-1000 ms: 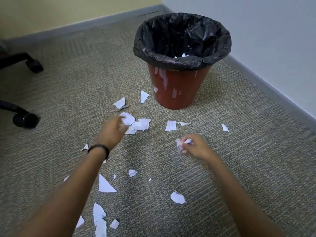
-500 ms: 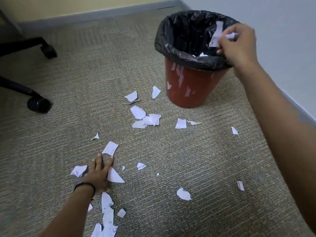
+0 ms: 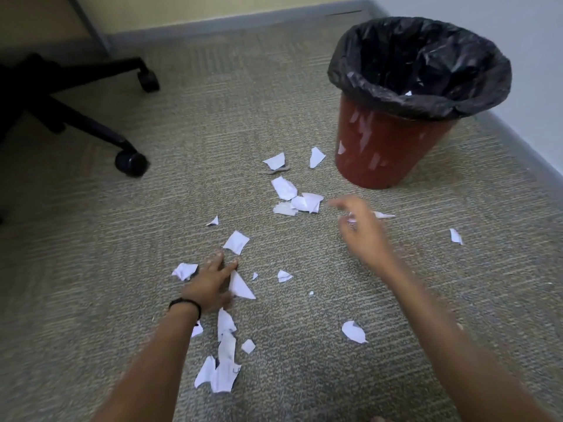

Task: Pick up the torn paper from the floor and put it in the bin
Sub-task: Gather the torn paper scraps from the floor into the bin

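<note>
- Head view looks down on a carpeted floor strewn with torn paper, with the bin, red and lined with a black bag, standing near the corner where the two walls meet.
- Done so far, by my reading: very little. One small white scrap shows inside the bag; the rest of the inside is too dark to tell.
- Left to do: most of the paper is on the floor.
- A cluster of pieces lies just in front of the bin's foot, with two more a little nearer the far wall.
- A lone scrap lies toward the right wall, and a thin sliver just beyond the right hand.
- A long heap lies nearest the camera, beside the left forearm, and a rounded piece sits between the two arms.
- Left hand is pressed flat on the floor, fingers spread, holding nothing; a triangular piece touches its thumb side, a crumpled one lies just beside its outer side, and a square piece lies just past its fingertips.
- Right hand is blurred above the floor near the cluster, fingers loosely apart; a bit of white shows at its fingers, but I cannot tell whether it grips it.
- A chair base on castors stands well apart, toward the left edge.
</note>
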